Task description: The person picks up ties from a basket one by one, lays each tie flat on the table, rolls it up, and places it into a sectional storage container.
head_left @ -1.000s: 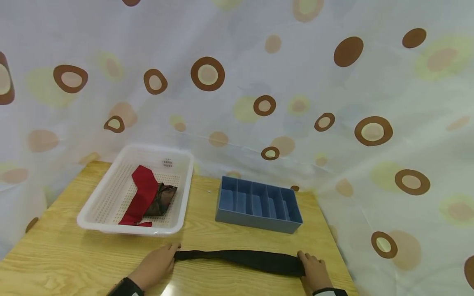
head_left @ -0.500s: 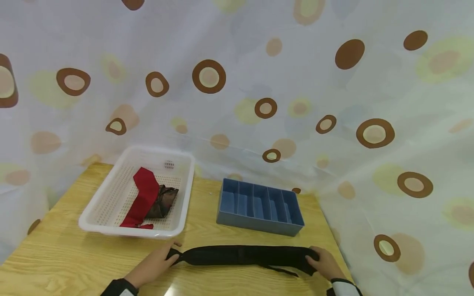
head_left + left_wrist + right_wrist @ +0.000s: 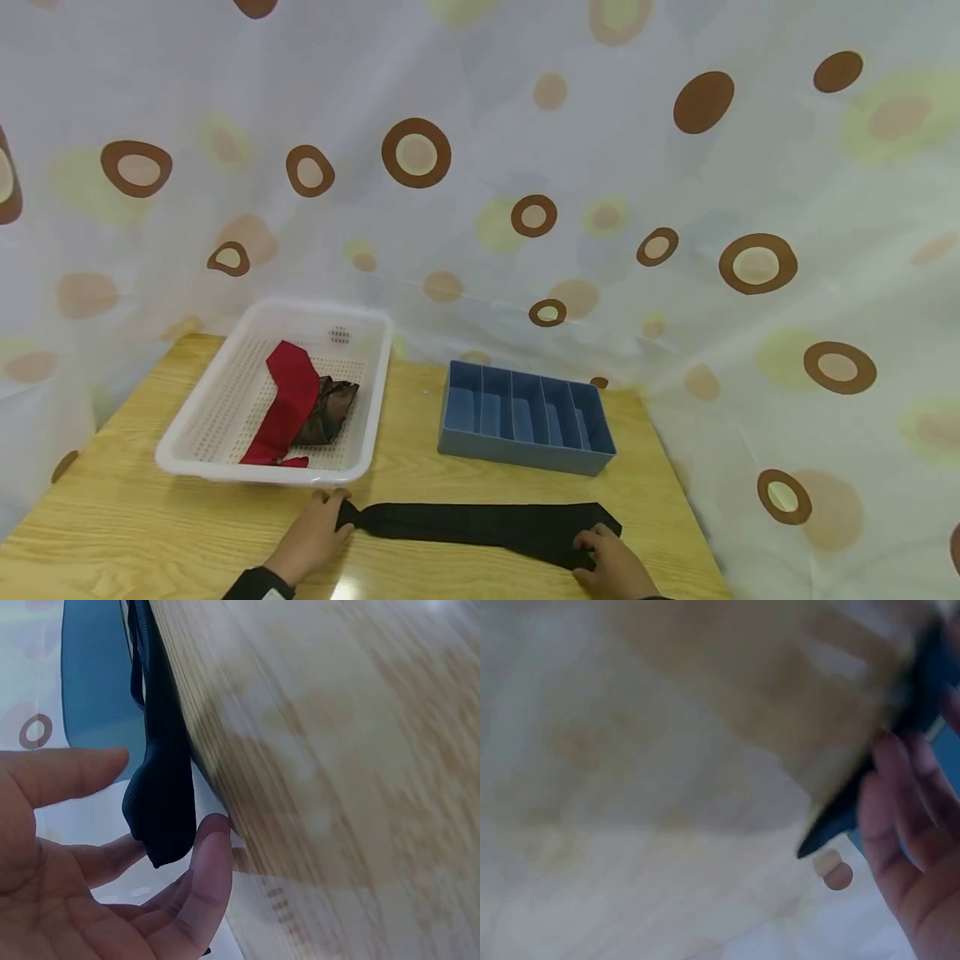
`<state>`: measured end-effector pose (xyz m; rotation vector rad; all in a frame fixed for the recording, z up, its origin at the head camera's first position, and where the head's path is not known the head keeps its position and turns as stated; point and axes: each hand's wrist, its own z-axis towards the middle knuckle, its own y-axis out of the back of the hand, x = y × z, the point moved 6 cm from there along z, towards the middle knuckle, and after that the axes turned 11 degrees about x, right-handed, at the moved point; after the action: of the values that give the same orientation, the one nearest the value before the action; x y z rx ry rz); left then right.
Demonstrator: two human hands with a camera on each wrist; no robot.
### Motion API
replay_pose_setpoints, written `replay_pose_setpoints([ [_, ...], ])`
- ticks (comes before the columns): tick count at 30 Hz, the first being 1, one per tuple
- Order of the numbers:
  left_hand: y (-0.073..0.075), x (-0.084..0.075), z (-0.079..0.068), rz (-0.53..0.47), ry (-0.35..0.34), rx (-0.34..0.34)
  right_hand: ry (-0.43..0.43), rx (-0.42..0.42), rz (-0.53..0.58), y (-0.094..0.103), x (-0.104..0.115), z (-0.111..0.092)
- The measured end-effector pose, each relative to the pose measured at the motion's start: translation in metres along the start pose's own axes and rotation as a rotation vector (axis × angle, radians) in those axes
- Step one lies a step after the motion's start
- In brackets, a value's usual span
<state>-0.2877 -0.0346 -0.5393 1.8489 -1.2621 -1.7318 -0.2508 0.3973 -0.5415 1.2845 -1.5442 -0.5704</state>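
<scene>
We've got the black tie (image 3: 465, 525) stretched sideways across the counter (image 3: 420, 571), on the near side of the white basket (image 3: 273, 475) and blue divided box (image 3: 517, 455). The left hand (image 3: 309, 537) angles up from below, thumb and fingers curled loosely round the knotted end. We see the right hand (image 3: 618, 568) with bent fingers gripping the wide end's near edge, though its wrist view's kinda blurry.
</scene>
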Motion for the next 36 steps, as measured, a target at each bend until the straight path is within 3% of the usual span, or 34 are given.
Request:
replay_pose_setpoints([
  [3, 0.002, 0.001, 0.000, 0.014, -0.017, -0.030, 0.042, 0.026, 0.035, 0.001, 0.005, -0.003],
  [7, 0.006, 0.002, 0.001, 0.025, -0.023, -0.042, 0.109, -0.015, 0.159, 0.029, 0.011, -0.006],
  [9, 0.008, 0.002, 0.002, 0.027, -0.018, -0.038, 0.076, -0.094, 0.156, 0.044, 0.012, -0.001],
  [11, 0.009, 0.002, 0.002, 0.030, -0.008, -0.035, 0.001, -0.151, 0.080, 0.049, 0.009, 0.007],
  [14, 0.008, 0.002, 0.003, 0.038, -0.007, -0.032, -0.110, -0.220, -0.100, 0.044, 0.012, 0.018],
  [17, 0.007, 0.005, 0.002, 0.035, -0.016, -0.030, -0.088, -0.238, -0.208, 0.030, 0.028, 0.024],
  [23, 0.007, 0.007, 0.006, 0.048, -0.027, -0.025, 0.070, -0.154, -0.218, 0.007, 0.055, 0.029],
  [29, 0.011, 0.005, 0.006, 0.047, -0.046, -0.050, 0.054, -0.157, -0.267, 0.007, 0.061, 0.030],
  [32, 0.012, 0.000, 0.003, 0.021, -0.080, -0.076, 0.084, -0.236, -0.326, 0.007, 0.087, 0.029],
  [36, 0.011, -0.006, -0.003, -0.018, -0.105, -0.130, 0.233, -0.248, -0.283, -0.005, 0.151, 0.033],
])
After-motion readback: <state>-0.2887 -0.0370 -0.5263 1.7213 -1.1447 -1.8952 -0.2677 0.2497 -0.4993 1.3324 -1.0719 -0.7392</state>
